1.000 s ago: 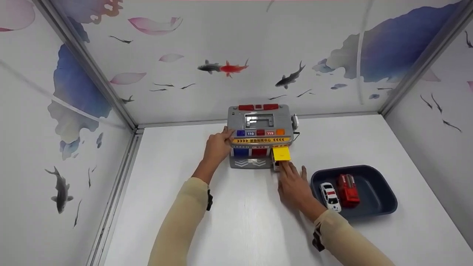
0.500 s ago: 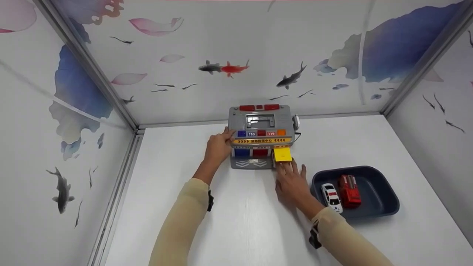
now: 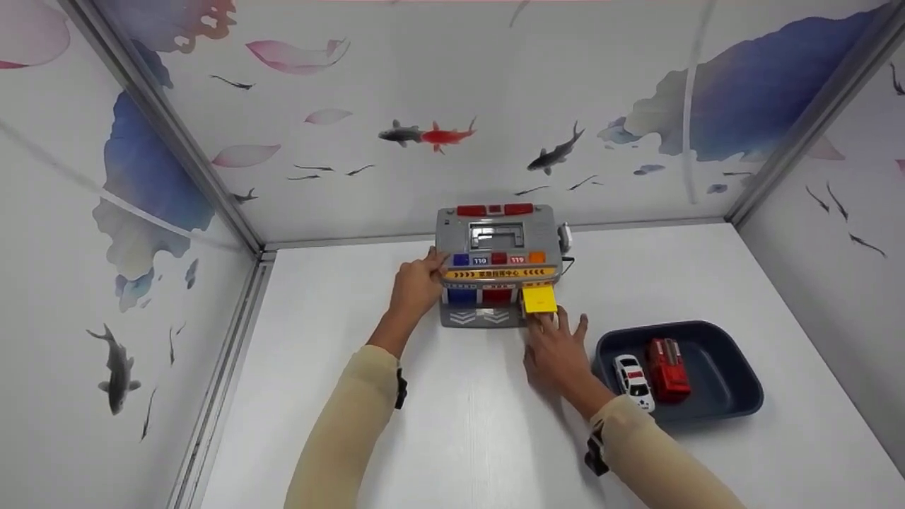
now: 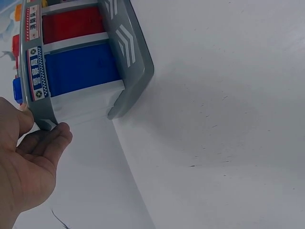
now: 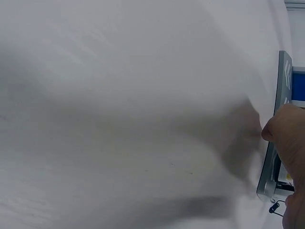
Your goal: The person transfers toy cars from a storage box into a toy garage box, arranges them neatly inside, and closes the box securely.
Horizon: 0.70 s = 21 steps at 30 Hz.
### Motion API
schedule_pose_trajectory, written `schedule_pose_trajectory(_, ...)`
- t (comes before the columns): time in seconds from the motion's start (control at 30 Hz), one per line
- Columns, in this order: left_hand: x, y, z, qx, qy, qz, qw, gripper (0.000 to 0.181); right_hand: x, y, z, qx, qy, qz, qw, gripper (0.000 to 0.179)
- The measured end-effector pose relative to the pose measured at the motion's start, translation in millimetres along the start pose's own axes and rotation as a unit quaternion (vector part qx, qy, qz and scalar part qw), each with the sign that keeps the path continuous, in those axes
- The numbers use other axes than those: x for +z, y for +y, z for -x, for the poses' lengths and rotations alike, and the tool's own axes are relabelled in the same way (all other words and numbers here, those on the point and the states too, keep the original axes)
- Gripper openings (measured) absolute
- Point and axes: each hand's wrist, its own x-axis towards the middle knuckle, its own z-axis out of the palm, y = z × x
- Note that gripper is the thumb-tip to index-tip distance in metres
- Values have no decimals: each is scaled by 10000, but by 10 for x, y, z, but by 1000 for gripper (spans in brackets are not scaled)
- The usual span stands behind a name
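A grey toy rescue station stands against the back wall, with a blue and a red door down and a yellow door swung up on the right. My left hand grips the station's left edge, thumb on top and fingers underneath, as the left wrist view shows. Under the raised yellow door reach the fingers of my right hand, fairly straight, against a small white toy vehicle that is almost wholly hidden. In the right wrist view, a white part shows beside that hand; its kind is unclear.
To the right, a dark blue tray holds a white toy police car and a red toy fire truck. Patterned wall panels enclose the white tabletop at the back and both sides.
My right fingers have moved slightly forward under the yellow door, and the white toy vehicle has slid deeper into the bay. The left hand keeps its hold on the station.
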Motion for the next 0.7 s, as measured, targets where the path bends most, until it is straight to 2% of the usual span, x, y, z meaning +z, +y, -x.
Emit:
schedule_pose_trajectory(0.23,9,5,-1,-63,43,106,9999,35,-38,-21,-73,92,-121,-211,9997,62)
schedule_pose_trajectory(0.43,-3,11,-13,-90,-28,139,9999,36,-68,-15,-165,211,-399,-212,9988,58)
schedule_pose_trajectory(0.57,5,3,-8,-85,-70,60,9999,36,-73,-1,-204,263,-603,-293,9974,60)
schedule_pose_trajectory(0.7,10,0,0,-52,-40,24,10000,36,-96,4,-247,342,-636,-372,9967,66)
